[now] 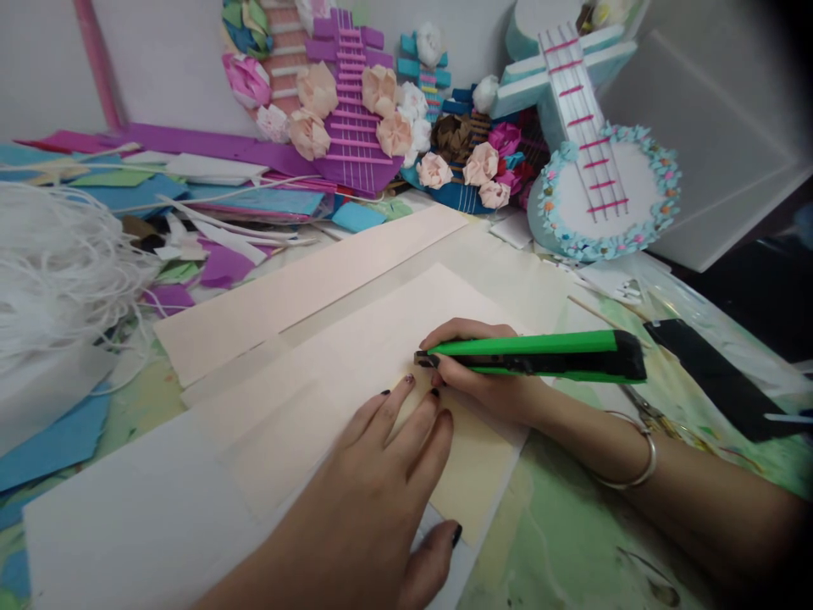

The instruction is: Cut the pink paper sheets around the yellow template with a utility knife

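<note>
My left hand (381, 474) lies flat with fingers stretched out on a cream paper sheet (356, 356), pressing it onto the table. My right hand (483, 373) is closed around a green utility knife (539, 354), whose tip rests on the sheet just beyond my left fingertips. A silver bangle (635, 462) sits on my right wrist. A second, longer cream strip (305, 288) lies behind the sheet, and white paper (127, 525) lies under it at the front left.
Paper guitar models with paper flowers (356, 110) and a blue-trimmed white guitar (603, 186) stand at the back. A bundle of white cord (57, 263) lies at left, coloured paper scraps (222, 263) behind it. Scissors (648, 415) and a black strip (717, 377) lie at right.
</note>
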The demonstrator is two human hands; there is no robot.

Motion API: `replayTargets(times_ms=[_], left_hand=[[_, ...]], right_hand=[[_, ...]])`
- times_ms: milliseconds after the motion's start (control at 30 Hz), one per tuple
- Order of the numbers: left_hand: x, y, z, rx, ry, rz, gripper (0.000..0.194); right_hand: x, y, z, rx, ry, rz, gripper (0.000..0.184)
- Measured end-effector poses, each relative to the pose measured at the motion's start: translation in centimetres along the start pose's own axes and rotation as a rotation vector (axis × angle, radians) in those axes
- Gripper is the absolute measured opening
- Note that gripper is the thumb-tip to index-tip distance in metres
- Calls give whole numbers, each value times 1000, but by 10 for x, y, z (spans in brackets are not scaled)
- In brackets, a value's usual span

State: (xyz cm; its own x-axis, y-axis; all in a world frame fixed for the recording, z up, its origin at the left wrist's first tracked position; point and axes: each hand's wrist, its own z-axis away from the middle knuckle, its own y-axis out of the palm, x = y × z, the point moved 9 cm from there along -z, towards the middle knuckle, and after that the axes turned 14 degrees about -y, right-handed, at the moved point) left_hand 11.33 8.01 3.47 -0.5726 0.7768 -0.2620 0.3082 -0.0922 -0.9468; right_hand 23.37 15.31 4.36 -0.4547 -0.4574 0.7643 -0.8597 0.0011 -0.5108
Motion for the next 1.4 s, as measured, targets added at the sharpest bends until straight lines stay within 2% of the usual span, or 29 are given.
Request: replayTargets(times_ms=[367, 567, 767, 1033, 1400], left_hand=[[0, -2, 1, -32, -10, -21, 65], [1, 2, 0, 0, -14, -14, 67], [0, 1, 0, -3, -12, -14, 66], [0, 1, 0, -15, 2, -22, 67], [-1, -2, 2, -22, 3, -24, 65]], right_hand=[[1, -2, 1, -41, -29, -33, 14], [1, -2, 0, -25, -33, -3, 13], [1, -1, 1, -5, -41, 8, 16], [2, -4, 2, -43, -22, -3, 13], [5, -3, 0, -5, -60, 49, 16]])
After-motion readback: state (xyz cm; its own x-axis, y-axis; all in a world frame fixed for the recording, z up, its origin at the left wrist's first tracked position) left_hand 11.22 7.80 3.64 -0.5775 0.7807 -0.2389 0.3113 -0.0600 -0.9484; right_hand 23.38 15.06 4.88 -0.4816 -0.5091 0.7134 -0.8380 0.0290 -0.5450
